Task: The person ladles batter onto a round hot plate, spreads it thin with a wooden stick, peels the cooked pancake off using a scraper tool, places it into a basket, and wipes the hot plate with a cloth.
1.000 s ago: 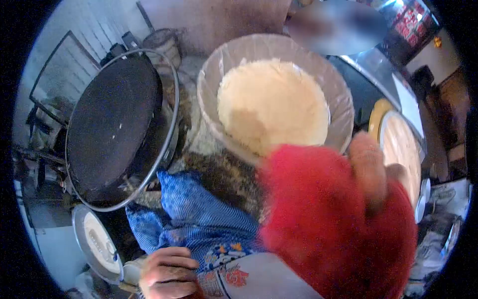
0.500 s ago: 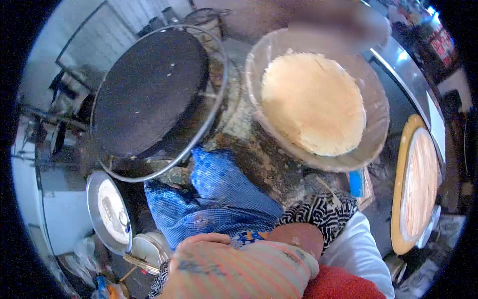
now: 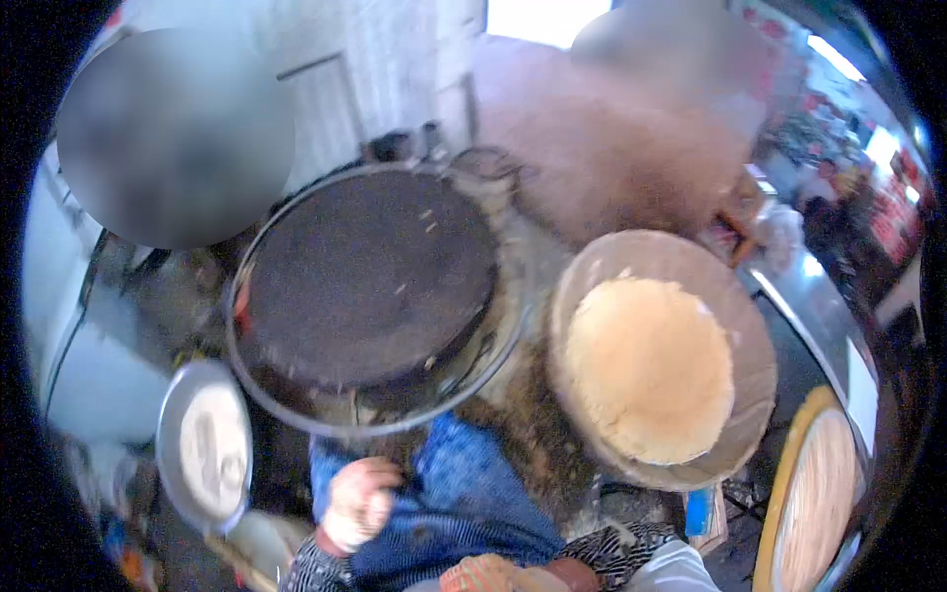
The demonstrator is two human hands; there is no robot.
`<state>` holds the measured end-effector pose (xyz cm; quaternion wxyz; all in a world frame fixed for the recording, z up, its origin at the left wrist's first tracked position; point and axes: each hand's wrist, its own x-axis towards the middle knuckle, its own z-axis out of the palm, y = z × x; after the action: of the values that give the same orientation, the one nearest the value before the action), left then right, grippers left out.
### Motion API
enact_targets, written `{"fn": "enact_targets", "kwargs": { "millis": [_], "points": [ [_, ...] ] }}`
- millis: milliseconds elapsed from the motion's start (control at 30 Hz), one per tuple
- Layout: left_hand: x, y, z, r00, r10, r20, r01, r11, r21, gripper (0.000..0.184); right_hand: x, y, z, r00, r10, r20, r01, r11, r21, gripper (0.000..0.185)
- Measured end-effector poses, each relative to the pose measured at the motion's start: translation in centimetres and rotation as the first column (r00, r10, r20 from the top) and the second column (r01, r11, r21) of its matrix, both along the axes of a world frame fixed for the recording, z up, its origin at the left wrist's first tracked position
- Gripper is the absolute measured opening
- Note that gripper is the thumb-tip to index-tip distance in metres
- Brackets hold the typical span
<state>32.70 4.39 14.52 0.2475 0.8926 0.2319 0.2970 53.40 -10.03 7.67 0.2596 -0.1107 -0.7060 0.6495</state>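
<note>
My left hand [image 3: 360,501] is closed above the blue checked cloth [image 3: 444,493] over my lap, near the front rim of the round griddle. It is blurred, and what it holds, if anything, cannot be made out. At the bottom edge my right hand [image 3: 528,576] is closed at an orange-striped cloth [image 3: 478,573], only partly in view. In front lies the large dark griddle [image 3: 370,276], inside a metal ring [image 3: 345,430], with a few pale bits on it. To the right, a wide lined basin [image 3: 755,395] holds a stack of pale round flatbreads [image 3: 651,370].
At the left stands a metal bowl [image 3: 170,444] of whitish contents with a utensil in it. A round wooden board with a yellow rim [image 3: 786,493] leans at the right, near a blue-sided object [image 3: 699,511]. A metal counter [image 3: 804,316] runs behind. Something red [image 3: 243,301] shows at the griddle's left edge.
The view has tilted up, so the griddle and basin sit lower. My left hand has come off the striped cloth and moved toward the griddle. The cloth has dropped to the bottom edge.
</note>
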Motion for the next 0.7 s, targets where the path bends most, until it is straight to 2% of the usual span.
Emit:
{"fn": "enact_targets", "kwargs": {
  "millis": [33, 67, 100, 133, 167, 200, 233, 267, 300, 333, 400, 433, 467, 533, 600, 667, 700],
  "points": [
    [-1.8, 1.1, -2.2, 0.977, 0.209, 0.038, -0.208, 0.978, -0.011, 0.02, 0.2, 0.6, -0.4, 0.996, -0.081, 0.032, 0.08, 0.996, 0.038, 0.027],
    [-5.1, 5.1, -7.3, 0.942, 0.3, 0.15, -0.241, 0.916, -0.322, 0.025, 0.5, 1.5, -0.8, 0.981, -0.179, 0.073, 0.172, 0.981, 0.093, 0.026],
    [-8.2, 9.1, -12.2, 0.839, 0.447, 0.31, -0.177, 0.763, -0.622, 0.032, 0.7, 2.1, -1.4, 0.953, -0.286, 0.097, 0.268, 0.949, 0.165, 0.026],
    [-11.4, 13.0, -17.1, 0.659, 0.627, 0.415, -0.061, 0.595, -0.802, 0.039, 0.6, 2.8, -2.0, 0.913, -0.4, 0.082, 0.369, 0.894, 0.253, 0.026],
    [-13.0, 15.6, -18.1, 0.816, 0.534, 0.22, -0.379, 0.783, -0.493, 0.04, 0.4, 3.1, -2.7, 0.835, -0.547, 0.056, 0.489, 0.785, 0.379, 0.026],
    [-15.4, 17.3, -18.8, 0.858, 0.513, -0.006, -0.513, 0.858, -0.014, 0.045, 0.6, 3.1, -3.7, 0.715, -0.699, 0.03, 0.592, 0.627, 0.506, 0.025],
    [-16.5, 18.6, -17.2, 0.806, 0.561, -0.19, -0.418, 0.765, 0.489, 0.051, 1.0, 2.7, -4.4, 0.56, -0.829, -0.011, 0.653, 0.433, 0.621, 0.025],
    [-16.9, 17.8, -12.9, 0.71, 0.48, -0.515, -0.139, 0.813, 0.566, 0.053, 1.7, 2.0, -5.2, 0.37, -0.928, 0.043, 0.748, 0.325, 0.578, 0.025],
    [-15.9, 16.9, -11.4, 0.713, 0.45, -0.537, -0.052, 0.799, 0.6, 0.049, 3.0, 0.8, -4.5, 0.222, -0.924, 0.31, 0.948, 0.279, 0.153, 0.033],
    [-14.6, 16.1, -10.5, 0.71, 0.426, -0.561, 0.029, 0.778, 0.628, 0.047, 4.4, -1.4, -4.6, 0.205, -0.798, 0.567, 0.96, 0.053, -0.274, 0.041],
    [-10.2, 15.6, -9.5, 0.386, 0.296, -0.874, -0.08, 0.954, 0.287, 0.045, 7.1, -5.8, -9.3, 0.062, -0.753, 0.656, 0.939, -0.179, -0.295, 0.027],
    [-8.9, 14.7, -11.4, 0.451, 0.368, -0.813, -0.139, 0.929, 0.344, 0.044, 8.1, -8.3, -12.0, 0.022, -0.678, 0.735, 0.948, -0.22, -0.231, 0.033],
    [-6.8, 13.2, -10.4, 0.408, 0.342, -0.847, -0.194, 0.939, 0.285, 0.042, 9.0, -10.8, -14.4, -0.007, -0.606, 0.795, 0.953, -0.245, -0.179, 0.039],
    [-2.6, 11.1, -10.9, 0.387, 0.371, -0.844, -0.269, 0.921, 0.282, 0.044, 9.6, -15.7, -21.5, -0.195, -0.542, 0.818, 0.978, -0.175, 0.118, 0.052],
    [2.4, 9.2, -11.8, 0.357, 0.433, -0.828, -0.354, 0.883, 0.308, 0.046, 9.9, -18.0, -22.5, -0.055, -0.37, 0.927, 0.993, -0.121, 0.011, 0.057],
    [7.6, 7.4, -12.5, 0.352, 0.473, -0.808, -0.449, 0.842, 0.297, 0.048, 9.4, -18.6, -24.5, -0.01, -0.379, 0.925, 0.999, -0.035, -0.004, 0.056],
    [9.9, 6.7, -13.0, 0.441, 0.468, -0.766, -0.489, 0.841, 0.233, 0.055, 9.1, -18.5, -25.4, 0.016, -0.379, 0.925, 1.0, 0.008, -0.014, 0.056]
  ]
}}
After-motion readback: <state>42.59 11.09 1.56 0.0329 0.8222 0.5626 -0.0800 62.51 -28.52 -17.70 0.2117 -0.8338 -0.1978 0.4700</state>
